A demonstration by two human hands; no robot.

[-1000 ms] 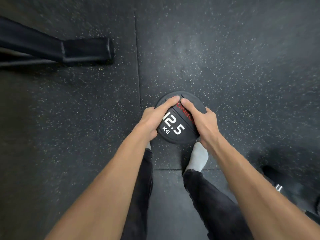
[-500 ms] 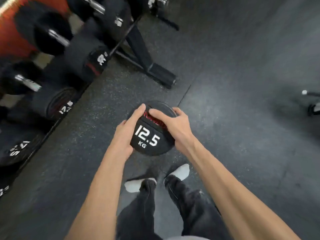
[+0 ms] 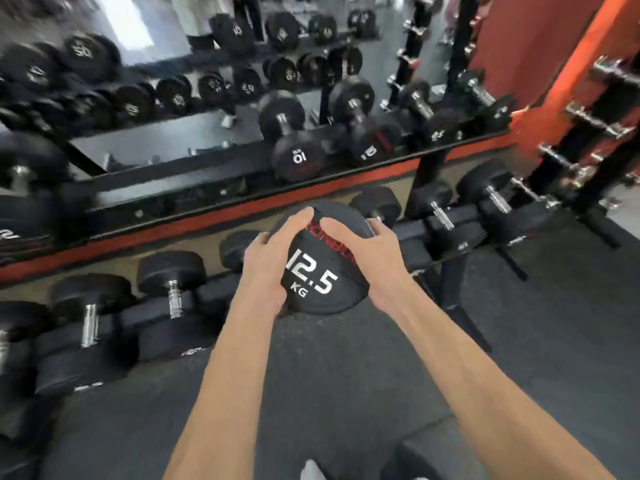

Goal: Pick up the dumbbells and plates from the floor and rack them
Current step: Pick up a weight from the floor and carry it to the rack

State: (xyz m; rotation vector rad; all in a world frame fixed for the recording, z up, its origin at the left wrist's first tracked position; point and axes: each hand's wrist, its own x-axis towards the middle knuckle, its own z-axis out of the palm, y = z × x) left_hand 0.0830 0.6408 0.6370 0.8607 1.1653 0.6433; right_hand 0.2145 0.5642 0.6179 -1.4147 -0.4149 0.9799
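While it is held off the dark rubber floor [image 3: 346, 393], the round black rubber dumbbell marked 12.5 KG [image 3: 323, 268] is gripped at both sides: left hand [image 3: 268, 265] and right hand [image 3: 372, 258], fingers curled over its far edge. It is positioned centrally, just near of the black two-tier dumbbell rack [image 3: 194, 181], on whose lower tier chrome-handled black dumbbells [image 3: 91, 327] are stored at left.

Even, fairly bright indoor light falls on the scene, and a washed-out white glare sits in the mirror [image 3: 221, 129] at eleven o'clock. Motion blur smears the racked dumbbells [image 3: 86, 327] toward nine o'clock and the chrome pegs [image 3: 599, 123] at two o'clock. The white 12.5 KG print on the dumbbell [image 3: 320, 271] at centre stays readable, and the wide lens bows the rack rail [image 3: 242, 206] near the edges.
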